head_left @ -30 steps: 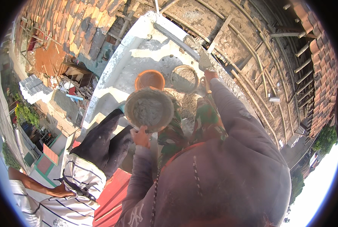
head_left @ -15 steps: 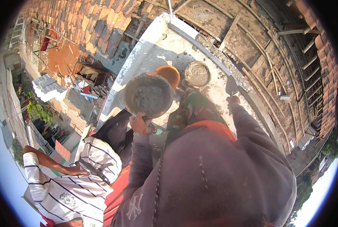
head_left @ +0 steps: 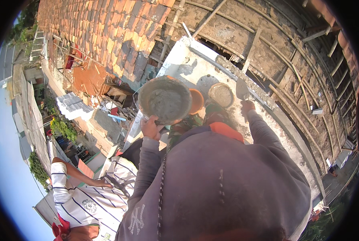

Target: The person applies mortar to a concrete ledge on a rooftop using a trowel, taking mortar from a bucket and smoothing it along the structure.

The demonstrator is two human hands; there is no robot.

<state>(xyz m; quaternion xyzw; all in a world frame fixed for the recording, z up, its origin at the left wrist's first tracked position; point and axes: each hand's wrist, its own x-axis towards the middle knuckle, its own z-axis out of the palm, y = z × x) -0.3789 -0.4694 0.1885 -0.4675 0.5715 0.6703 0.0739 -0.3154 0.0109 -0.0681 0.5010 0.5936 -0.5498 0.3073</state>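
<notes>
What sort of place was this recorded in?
Most likely an outdoor building site at roof level: the right hand holds a trowel, the left hand a basin of grey, mortar-like mix, and a tiled roof shows close by.

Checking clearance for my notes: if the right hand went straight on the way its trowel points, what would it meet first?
Probably the rough grey wall top, which shows just beyond the tip of the trowel in the right hand. Depth is unclear, so the blade could pass above it.
</notes>
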